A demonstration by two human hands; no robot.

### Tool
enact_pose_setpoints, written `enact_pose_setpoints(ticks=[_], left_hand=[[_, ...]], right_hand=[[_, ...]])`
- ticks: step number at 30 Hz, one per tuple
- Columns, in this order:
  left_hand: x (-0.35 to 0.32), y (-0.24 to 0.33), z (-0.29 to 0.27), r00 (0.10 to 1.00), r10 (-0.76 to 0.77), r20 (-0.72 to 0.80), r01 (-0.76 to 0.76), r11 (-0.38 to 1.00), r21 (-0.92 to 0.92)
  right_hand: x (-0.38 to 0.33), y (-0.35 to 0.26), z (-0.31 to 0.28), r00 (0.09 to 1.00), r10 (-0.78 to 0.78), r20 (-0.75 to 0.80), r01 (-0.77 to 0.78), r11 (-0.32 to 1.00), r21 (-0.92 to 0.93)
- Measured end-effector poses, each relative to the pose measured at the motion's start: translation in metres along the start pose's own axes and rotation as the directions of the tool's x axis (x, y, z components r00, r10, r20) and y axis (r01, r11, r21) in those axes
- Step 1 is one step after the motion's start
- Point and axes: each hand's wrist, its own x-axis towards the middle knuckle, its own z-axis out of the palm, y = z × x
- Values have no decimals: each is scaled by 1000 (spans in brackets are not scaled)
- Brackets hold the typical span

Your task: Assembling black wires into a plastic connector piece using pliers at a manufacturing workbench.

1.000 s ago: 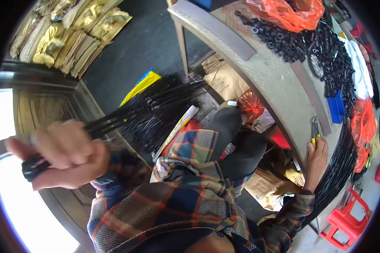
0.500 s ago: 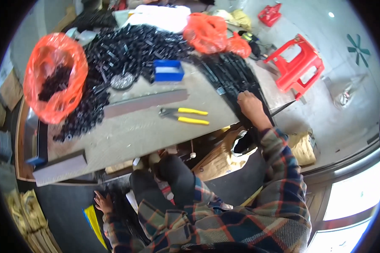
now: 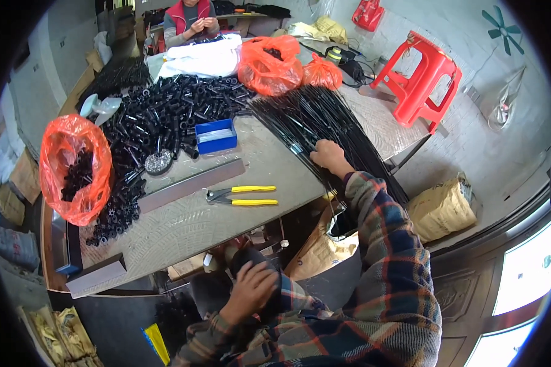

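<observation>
At the right side of the table, a spread of long thin black rods [image 3: 343, 116] lies with its ends toward me. My right hand [image 3: 329, 158] rests on the near left part of it, its fingers curled round some rods. Over my lap, clear of the table edge, is my left hand [image 3: 251, 290], its fingers stretched out and nothing in it. Left of the rods are yellow-handled pliers [image 3: 242, 196], a long metal bar [image 3: 193, 185] and a blue box [image 3: 216, 136] holding thin pale pieces. A large heap of short black tubular parts [image 3: 171, 110] covers the table's far left.
Orange bags [image 3: 269, 64] sit at the back, and another [image 3: 76, 202] with black parts stands at the left edge. A red stool [image 3: 419, 79] is at the right. A paper sack [image 3: 318, 254] stands below the table edge. Across the table, a co-worker [image 3: 190, 24] holds their hands together.
My left hand has risen from low at the left to over my lap. The view has tilted up, bringing the co-worker into sight. My right hand remains at the rods.
</observation>
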Motion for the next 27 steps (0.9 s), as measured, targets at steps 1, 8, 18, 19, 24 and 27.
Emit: enact_pose_setpoints(ticks=[1,8,18,19,24,27], left_hand=[[20,1,3,990,132,45,-131,991,-30],[162,-24,27,983,169,66,-175,979,101],[303,-79,18,725,-470,504,495,-153,-855],[305,-84,23,724,-470,505,498,-151,-854],[301,-83,40,731,-578,361,277,-233,-932],[308,-82,59,734,-583,347,226,-273,-935]], right_hand=[[2,2,-5,990,85,112,-107,973,206],[5,-6,-22,995,-23,102,-31,863,504],[-6,-39,-51,947,-317,60,241,819,520],[-9,-47,-47,895,-437,-93,440,830,341],[29,26,-80,948,-318,-17,307,897,318],[36,89,-54,982,-111,-150,107,994,-37]])
